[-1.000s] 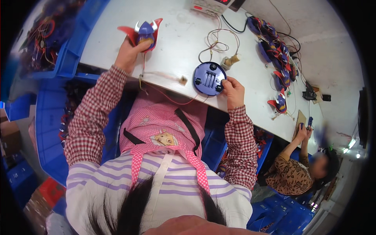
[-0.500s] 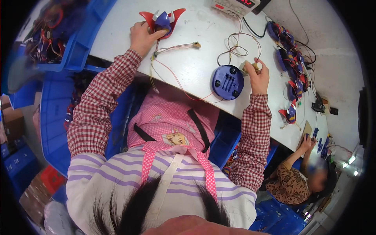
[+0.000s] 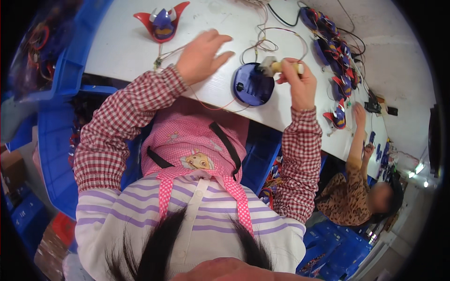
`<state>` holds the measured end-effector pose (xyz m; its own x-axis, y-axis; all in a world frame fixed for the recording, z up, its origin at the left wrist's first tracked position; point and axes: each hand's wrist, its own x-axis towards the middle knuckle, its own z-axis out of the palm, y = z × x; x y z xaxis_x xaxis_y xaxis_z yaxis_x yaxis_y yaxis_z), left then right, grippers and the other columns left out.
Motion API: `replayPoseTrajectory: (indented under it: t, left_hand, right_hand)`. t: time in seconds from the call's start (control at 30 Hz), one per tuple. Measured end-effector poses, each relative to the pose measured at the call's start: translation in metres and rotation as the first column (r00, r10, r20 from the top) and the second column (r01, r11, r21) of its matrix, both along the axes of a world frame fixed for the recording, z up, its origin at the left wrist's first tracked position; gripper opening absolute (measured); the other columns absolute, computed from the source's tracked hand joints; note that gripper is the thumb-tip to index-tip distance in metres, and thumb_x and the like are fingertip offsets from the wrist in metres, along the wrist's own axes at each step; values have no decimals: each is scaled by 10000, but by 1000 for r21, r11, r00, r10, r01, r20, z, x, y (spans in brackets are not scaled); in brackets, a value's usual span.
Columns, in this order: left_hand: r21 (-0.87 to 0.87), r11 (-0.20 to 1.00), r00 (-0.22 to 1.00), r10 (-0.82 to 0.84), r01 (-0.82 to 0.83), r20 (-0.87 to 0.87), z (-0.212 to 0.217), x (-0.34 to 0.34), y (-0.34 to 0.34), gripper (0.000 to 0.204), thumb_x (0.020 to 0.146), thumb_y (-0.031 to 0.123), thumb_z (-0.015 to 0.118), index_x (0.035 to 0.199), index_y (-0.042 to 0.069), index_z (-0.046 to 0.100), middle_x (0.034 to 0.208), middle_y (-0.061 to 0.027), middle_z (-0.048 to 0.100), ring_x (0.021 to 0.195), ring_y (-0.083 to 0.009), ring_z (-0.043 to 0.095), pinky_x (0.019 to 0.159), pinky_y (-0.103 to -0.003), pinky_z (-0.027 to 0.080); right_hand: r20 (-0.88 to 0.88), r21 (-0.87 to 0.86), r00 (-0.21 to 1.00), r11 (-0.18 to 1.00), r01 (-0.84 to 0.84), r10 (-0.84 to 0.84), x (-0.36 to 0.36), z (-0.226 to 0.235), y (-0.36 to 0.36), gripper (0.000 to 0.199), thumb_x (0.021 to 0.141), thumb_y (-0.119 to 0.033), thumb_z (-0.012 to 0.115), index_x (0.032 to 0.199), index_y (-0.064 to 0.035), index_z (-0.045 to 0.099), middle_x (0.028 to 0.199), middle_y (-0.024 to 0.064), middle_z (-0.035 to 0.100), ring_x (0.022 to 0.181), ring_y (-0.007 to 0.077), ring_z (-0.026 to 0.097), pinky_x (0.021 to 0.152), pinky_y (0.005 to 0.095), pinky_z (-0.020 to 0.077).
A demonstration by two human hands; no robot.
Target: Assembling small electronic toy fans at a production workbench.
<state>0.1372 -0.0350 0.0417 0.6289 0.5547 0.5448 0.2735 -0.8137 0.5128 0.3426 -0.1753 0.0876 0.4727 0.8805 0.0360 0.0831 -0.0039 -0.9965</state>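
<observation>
My left hand [image 3: 200, 57] is empty, its fingers spread above the white table between the winged toy and the round base. The toy [image 3: 163, 24], blue with red wings and pale horns, rests at the far left, its thin wires [image 3: 165, 55] trailing forward. In my right hand [image 3: 301, 85] is a tan cylindrical piece with a blurred grey end [image 3: 269, 65], pinched between thumb and fingers. That end hangs over the far right edge of the dark-blue round base [image 3: 248, 91]; whether it touches cannot be made out. A red wire joins the base from the left.
Looped wires [image 3: 267, 44] lie beyond the base. Several similar toys [image 3: 340, 86] form a row along the right side of the table [image 3: 220, 28]. A blue bin [image 3: 70, 70] stands at left. On the right, a co-worker [image 3: 347, 201] reaches over the table.
My left hand has let go of the toy and moved right, toward the base. My right hand has brought the tan piece left over the base. The co-worker's arm has stretched out.
</observation>
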Motion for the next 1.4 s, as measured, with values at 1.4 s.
replayPoseTrajectory:
  t: [1.4]
  left_hand:
    - [-189, 981, 945, -17, -47, -326, -38, 58, -28, 182, 859, 223, 518, 902, 48, 542, 627, -125, 607, 534, -325, 585, 512, -386, 457]
  right_hand:
    - [768, -90, 631, 993, -71, 115, -41, -28, -10, 129, 758, -25, 656, 859, -10, 577, 807, 75, 554, 645, 163, 518, 555, 252, 427]
